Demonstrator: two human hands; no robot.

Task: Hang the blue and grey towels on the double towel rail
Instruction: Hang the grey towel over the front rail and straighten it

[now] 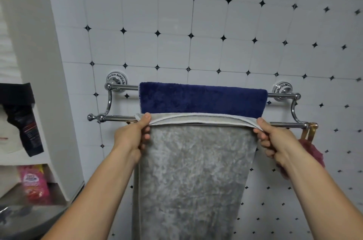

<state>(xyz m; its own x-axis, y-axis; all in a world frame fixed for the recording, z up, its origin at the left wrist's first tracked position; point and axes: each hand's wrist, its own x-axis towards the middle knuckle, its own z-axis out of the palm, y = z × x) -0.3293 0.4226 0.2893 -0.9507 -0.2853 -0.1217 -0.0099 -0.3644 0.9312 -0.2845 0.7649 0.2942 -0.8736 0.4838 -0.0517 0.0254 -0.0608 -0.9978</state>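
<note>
The blue towel (203,100) already hangs on the back bar at twelve o'clock, and my left hand (133,135) and right hand (272,139) pinch the grey towel's (194,171) top corners over the front bar (115,118), needing only straightening.

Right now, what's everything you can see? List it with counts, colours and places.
rail: 1, chrome, double, on the tiled wall.
blue towel: 1, navy, over the rear bar.
grey towel: 1, grey, draped over the front bar.
pouf: 1, dark pink, hanging at the rail's right end.
pink packet: 1, lower left shelf.
black tube: 1, upper left shelf.
left hand: pinching the grey towel's top left corner.
right hand: pinching its top right corner.
</note>
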